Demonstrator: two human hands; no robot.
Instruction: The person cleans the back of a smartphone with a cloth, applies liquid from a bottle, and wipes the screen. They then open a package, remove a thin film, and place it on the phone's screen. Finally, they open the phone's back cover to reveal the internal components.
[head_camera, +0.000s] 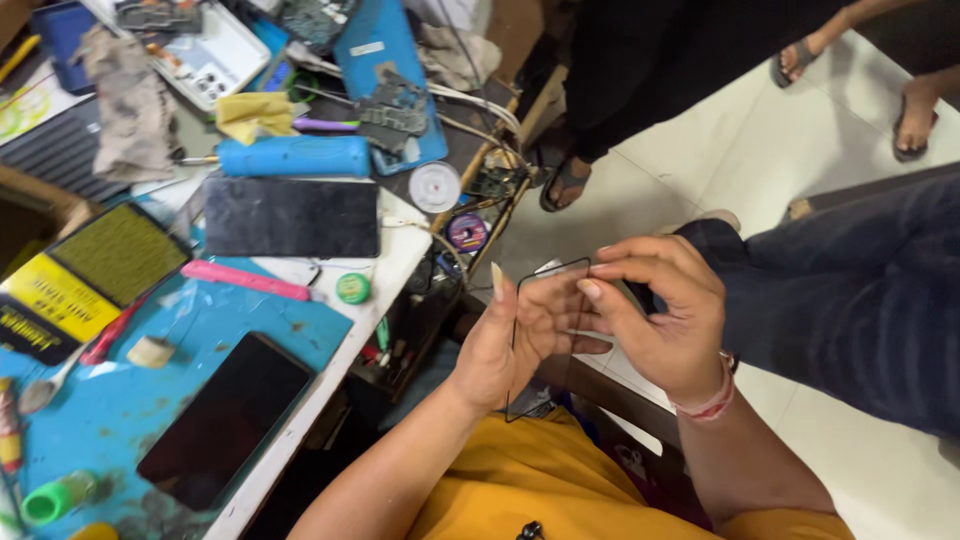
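Both my hands hold a thin clear glass panel with a black rim (520, 300), upright in front of my chest. My left hand (505, 345) supports it from behind with the palm, thumb along its left edge. My right hand (660, 315) pinches its top right corner with fingers and thumb; a pink band is on that wrist. The panel hangs over my lap, to the right of the workbench.
A blue work mat (110, 410) carries a dark phone (225, 420), a pink tool (245, 280), a green tape roll (352, 288) and a black panel (290, 217). A blue cylinder (295, 156) lies behind. Other people's sandalled feet (565, 185) stand on the white floor.
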